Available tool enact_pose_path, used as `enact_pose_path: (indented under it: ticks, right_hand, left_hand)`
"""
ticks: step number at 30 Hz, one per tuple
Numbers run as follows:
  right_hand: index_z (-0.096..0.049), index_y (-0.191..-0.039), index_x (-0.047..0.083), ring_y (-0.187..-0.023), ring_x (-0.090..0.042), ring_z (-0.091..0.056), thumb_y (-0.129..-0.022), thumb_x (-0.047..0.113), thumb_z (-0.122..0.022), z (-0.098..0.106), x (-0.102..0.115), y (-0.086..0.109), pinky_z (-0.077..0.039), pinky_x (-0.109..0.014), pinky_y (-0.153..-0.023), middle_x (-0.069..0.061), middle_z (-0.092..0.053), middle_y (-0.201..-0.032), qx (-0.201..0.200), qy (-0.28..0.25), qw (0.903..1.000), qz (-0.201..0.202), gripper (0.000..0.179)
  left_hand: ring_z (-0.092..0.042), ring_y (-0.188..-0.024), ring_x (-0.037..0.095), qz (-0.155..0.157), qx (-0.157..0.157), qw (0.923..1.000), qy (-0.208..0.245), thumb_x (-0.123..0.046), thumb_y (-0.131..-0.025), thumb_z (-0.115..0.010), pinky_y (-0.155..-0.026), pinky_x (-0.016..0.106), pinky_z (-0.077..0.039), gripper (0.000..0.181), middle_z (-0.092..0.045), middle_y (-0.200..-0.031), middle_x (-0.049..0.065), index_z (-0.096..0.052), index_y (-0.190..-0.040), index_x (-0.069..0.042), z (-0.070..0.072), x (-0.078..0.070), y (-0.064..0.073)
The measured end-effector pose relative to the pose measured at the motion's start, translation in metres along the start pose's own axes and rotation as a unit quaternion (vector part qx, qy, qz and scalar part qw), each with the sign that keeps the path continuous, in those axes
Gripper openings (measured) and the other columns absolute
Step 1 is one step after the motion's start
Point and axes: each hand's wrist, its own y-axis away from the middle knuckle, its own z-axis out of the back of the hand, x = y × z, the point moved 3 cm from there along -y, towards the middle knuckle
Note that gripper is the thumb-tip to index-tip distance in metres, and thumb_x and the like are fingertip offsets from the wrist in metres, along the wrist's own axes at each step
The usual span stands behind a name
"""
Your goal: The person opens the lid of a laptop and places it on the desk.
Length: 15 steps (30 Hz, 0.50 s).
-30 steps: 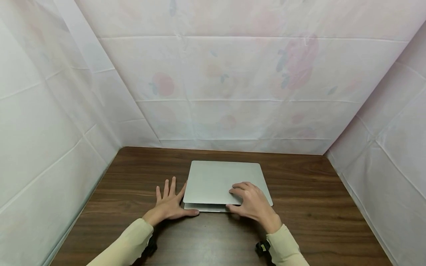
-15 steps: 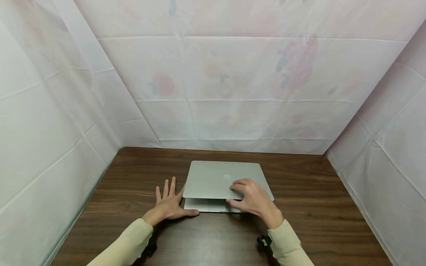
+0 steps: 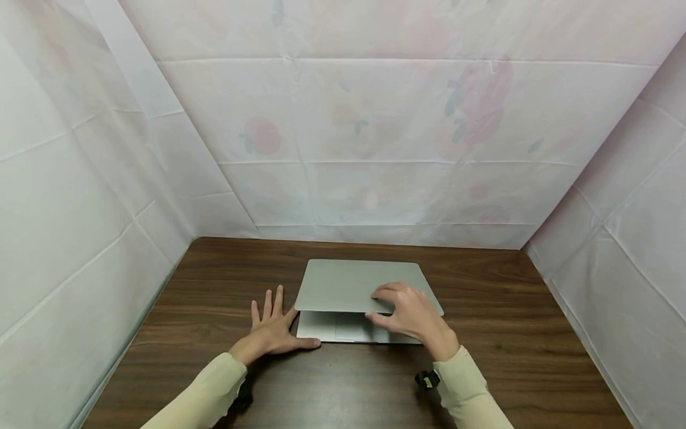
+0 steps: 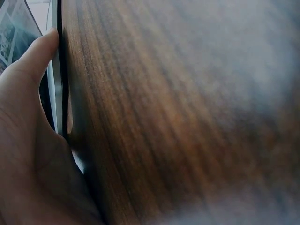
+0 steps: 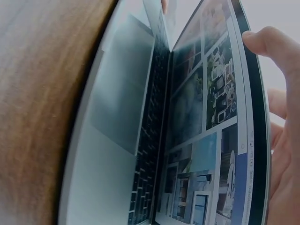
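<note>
A silver laptop lies on the brown table with its lid partly raised. In the right wrist view its screen is lit with several pictures, above a black keyboard and a wide trackpad. My right hand pinches the lid's front edge, thumb at the screen side and fingers on the outer side. My left hand has its fingers spread at the laptop's left side, the thumb lying along the base's front left corner. Up close in the left wrist view, that thumb touches the base's edge.
The dark wood-grain table extends around the laptop on every side. White sheets with faint fruit prints hang behind it and at both sides. Each wrist wears a small black device, one of them a camera by the right sleeve.
The laptop lid has risen from a narrow gap to a wider one, baring more of the base and trackpad. My right hand has moved up with it; the left hand has stayed put.
</note>
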Motion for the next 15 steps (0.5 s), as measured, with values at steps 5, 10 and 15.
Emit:
enact_pose_path:
  ticks: [5, 10, 15]
  right_hand:
    - [-0.081, -0.107, 0.023, -0.104, -0.017, -0.073, -0.087, 0.049, -0.078, 0.006, 0.0, -0.005, -0.062, -0.038, -0.078, 0.004, -0.077, -0.112, -0.009, -0.01, 0.9999, 0.01, 0.033]
    - [-0.079, -0.102, 0.023, -0.099, -0.014, -0.073, -0.088, 0.043, -0.08, 0.012, 0.0, -0.01, -0.061, -0.036, -0.078, 0.007, -0.077, -0.105, -0.012, -0.043, 0.9988, 0.02, 0.024]
    - [-0.077, -0.096, 0.023, -0.094, -0.01, -0.073, -0.087, 0.037, -0.082, 0.016, 0.0, -0.014, -0.06, -0.034, -0.079, 0.01, -0.077, -0.1, -0.006, -0.088, 0.996, 0.015, 0.017]
  left_hand:
    - [0.015, -0.156, 0.049, 0.003, 0.007, 1.0, -0.007, -0.096, -0.066, -0.06, -0.116, 0.072, 0.019, 0.127, 0.012, -0.171, 0.025, -0.04, -0.16, -0.012, 0.006, -0.006, 0.005]
    - [0.013, -0.156, 0.05, 0.007, 0.01, 0.9997, -0.022, -0.093, -0.068, -0.061, -0.116, 0.074, 0.015, 0.124, 0.011, -0.171, 0.025, -0.037, -0.161, -0.015, 0.008, -0.007, 0.006]
    - [0.014, -0.156, 0.049, 0.007, 0.007, 0.9999, -0.013, -0.095, -0.067, -0.061, -0.116, 0.072, 0.018, 0.127, 0.012, -0.171, 0.024, -0.036, -0.162, -0.014, 0.006, -0.005, 0.004]
